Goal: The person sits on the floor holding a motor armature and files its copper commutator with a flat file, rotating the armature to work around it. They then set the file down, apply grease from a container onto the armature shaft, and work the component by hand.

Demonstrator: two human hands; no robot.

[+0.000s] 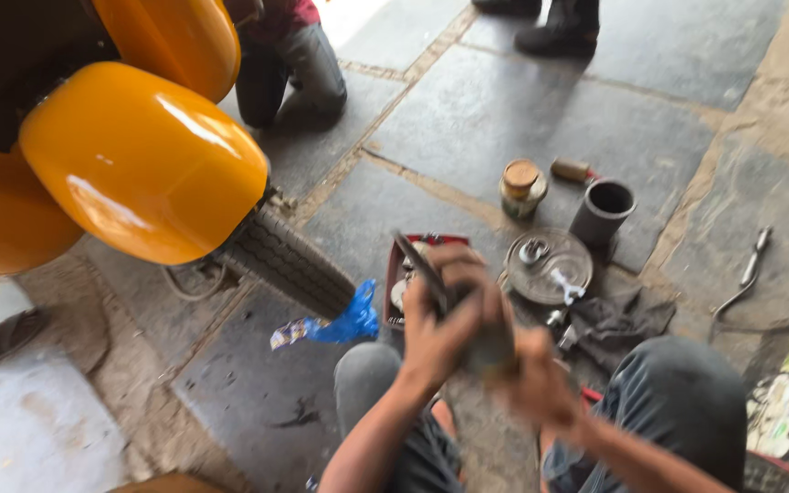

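hands (pixel 481 342) near red tray (pixel 393 274) edge

Roadside repair workshop: tyre (pixel 289 263), tools (pixel 747 271).

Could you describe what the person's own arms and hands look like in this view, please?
Both forearms are bare, with no sleeves, gloves, watch or rings visible. The left hand and the right hand look smudged with dark grime, the right one blurred. Grey trousers cover the knees on either side of the arms.

Left hand (pixel 440 319) and right hand (pixel 536 388), both blurred, fingers curled closed, close together above bent knees, forearms raised.
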